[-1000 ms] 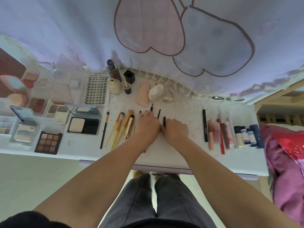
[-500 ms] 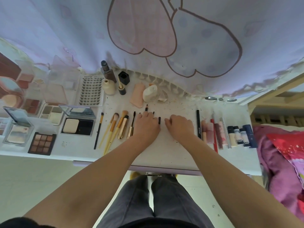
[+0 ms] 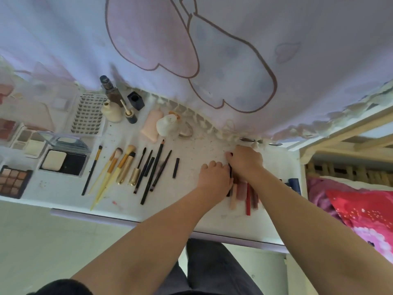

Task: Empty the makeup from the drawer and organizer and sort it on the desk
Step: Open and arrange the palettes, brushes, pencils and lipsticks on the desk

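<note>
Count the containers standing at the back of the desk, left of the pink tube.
4: tall brown bottle against the curtain; cream bottle before it; small dark bottle right of that; black square pot behind. None seem hidden.

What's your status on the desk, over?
Both hands on the lipstick row: left hand and right hand around a black stick. Brushes lined up left. Nothing in the way.

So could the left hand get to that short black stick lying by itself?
Probably yes. The short black stick lies alone on bare desk, just left of the left hand, with nothing between them.
</note>
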The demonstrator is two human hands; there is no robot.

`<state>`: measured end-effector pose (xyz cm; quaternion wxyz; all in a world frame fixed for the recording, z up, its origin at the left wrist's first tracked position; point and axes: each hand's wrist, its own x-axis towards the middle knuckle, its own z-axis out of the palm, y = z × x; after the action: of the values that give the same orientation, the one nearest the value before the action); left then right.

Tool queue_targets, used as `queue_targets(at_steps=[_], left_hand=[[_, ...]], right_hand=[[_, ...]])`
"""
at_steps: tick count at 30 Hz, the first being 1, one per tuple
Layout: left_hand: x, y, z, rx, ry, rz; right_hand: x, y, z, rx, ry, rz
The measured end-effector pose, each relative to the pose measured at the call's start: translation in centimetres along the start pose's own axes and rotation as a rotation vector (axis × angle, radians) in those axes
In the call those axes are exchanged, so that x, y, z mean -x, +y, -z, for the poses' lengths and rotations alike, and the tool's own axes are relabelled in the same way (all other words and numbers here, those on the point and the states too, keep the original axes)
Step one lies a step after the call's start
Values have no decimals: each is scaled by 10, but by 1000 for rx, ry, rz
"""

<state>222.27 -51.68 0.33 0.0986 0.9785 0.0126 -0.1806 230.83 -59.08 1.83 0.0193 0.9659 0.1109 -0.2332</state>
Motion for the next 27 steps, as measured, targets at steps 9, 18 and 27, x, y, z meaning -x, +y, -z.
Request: queue_targets(at_steps=[9, 18, 27], left_hand=[[15, -36, 14, 148, 56, 114], [58, -80, 32, 301, 39, 45], [104, -116, 11, 519, 15, 81]], right_hand=[[1, -16, 24, -479, -133, 183], [35, -42, 35, -726, -209, 221], [61, -28, 20, -1110, -188, 21]])
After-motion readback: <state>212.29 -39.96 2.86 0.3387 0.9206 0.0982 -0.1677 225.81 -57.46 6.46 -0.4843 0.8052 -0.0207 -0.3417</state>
